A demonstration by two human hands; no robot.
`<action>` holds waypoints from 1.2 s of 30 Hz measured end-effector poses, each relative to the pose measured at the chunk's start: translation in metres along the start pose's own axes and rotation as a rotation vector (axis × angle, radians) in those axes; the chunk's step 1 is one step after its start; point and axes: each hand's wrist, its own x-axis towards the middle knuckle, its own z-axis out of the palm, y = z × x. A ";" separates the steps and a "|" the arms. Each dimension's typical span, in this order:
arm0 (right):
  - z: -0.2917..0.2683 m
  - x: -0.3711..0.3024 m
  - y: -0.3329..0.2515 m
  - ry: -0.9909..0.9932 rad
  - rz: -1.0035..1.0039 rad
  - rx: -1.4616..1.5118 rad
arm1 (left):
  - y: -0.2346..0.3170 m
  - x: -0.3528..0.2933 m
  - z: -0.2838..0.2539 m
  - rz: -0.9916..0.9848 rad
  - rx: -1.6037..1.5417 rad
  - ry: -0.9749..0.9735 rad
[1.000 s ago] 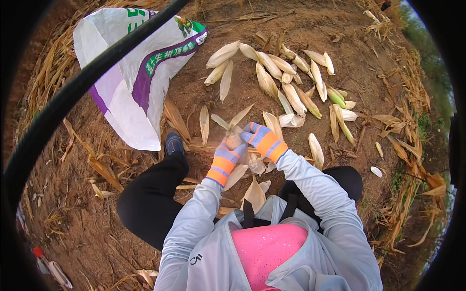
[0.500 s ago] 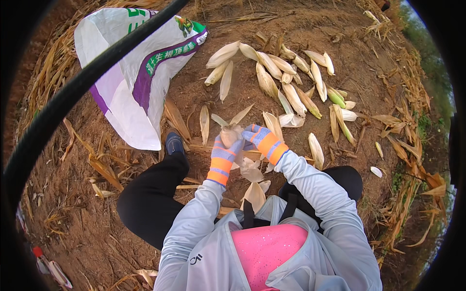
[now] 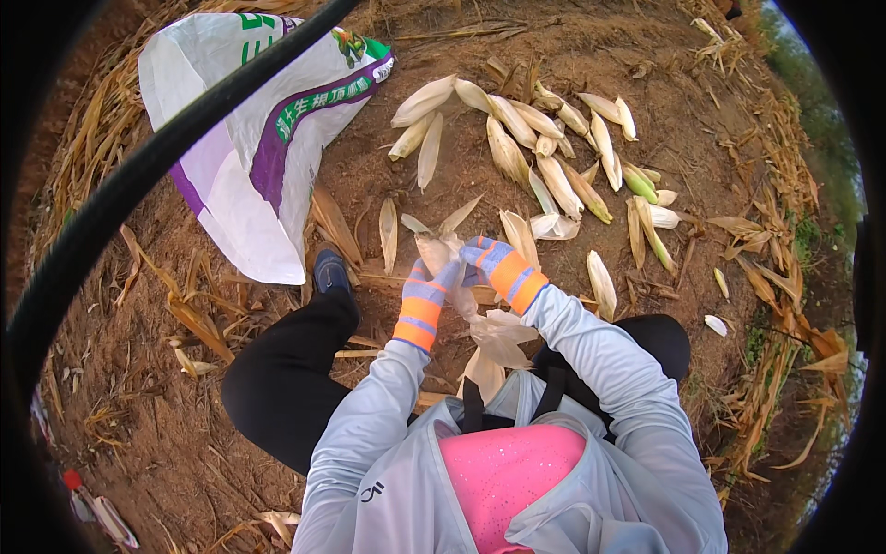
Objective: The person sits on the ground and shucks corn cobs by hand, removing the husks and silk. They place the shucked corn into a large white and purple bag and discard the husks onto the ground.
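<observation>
In front of me, my left hand (image 3: 425,300), in a grey and orange glove, is closed round an ear of corn (image 3: 433,251) wrapped in pale, papery husk. Close beside it, my right hand (image 3: 503,270), gloved the same way, has its fingers pinched together at the husk on the ear's right side. Exactly how much husk lies between those fingers is hidden. Below both hands, peeled pale husks (image 3: 499,340) hang or lie in front of my lap. Several unhusked corn ears (image 3: 556,187) are strewn on the soil ahead and to the right.
A white, purple and green woven sack (image 3: 277,198) lies at the far left. Across the left of the picture runs a thick black strap or cable (image 3: 166,180). My left shoe (image 3: 330,270) rests near the sack. Dry corn stalks (image 3: 794,305) line the right side.
More pale husk now spreads below my hands, in front of my lap. The wrapped ear in my left hand has tilted slightly; both hands stay almost in place.
</observation>
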 end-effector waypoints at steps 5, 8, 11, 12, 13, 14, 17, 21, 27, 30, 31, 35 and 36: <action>-0.001 0.006 0.008 -0.040 -0.016 0.064 | 0.009 -0.007 0.000 -0.019 -0.006 0.024; -0.005 0.013 0.012 -0.026 -0.078 0.024 | 0.008 -0.008 0.000 0.038 -0.063 0.069; -0.035 0.036 0.039 0.031 -0.295 -0.160 | 0.019 -0.012 0.003 -0.123 -0.099 0.141; -0.053 0.045 0.052 0.031 -0.402 -0.286 | 0.019 -0.010 0.006 -0.116 -0.119 0.144; -0.056 0.047 0.051 0.063 -0.353 -0.259 | 0.019 -0.008 0.003 -0.104 -0.140 0.163; -0.048 0.044 0.042 0.086 -0.303 -0.234 | 0.019 -0.007 -0.003 -0.085 -0.165 0.191; -0.042 0.029 0.015 0.265 0.113 0.213 | 0.015 0.000 -0.020 -0.108 -0.275 0.263; -0.065 0.019 0.011 0.363 0.095 0.447 | 0.013 0.004 -0.025 -0.051 -0.452 0.253; -0.086 0.010 0.001 0.531 0.126 0.482 | 0.023 0.002 -0.036 0.031 -0.501 0.364; -0.109 0.020 0.025 0.534 0.110 0.404 | 0.025 0.003 -0.029 0.014 -0.462 0.381; -0.107 0.020 0.023 0.536 0.116 0.373 | 0.025 0.002 -0.030 0.021 -0.449 0.386; -0.108 0.018 0.014 0.563 0.049 0.168 | 0.029 0.003 -0.031 0.086 -0.457 0.395; -0.114 0.022 0.006 0.596 -0.019 0.093 | 0.031 0.003 -0.030 0.106 -0.476 0.378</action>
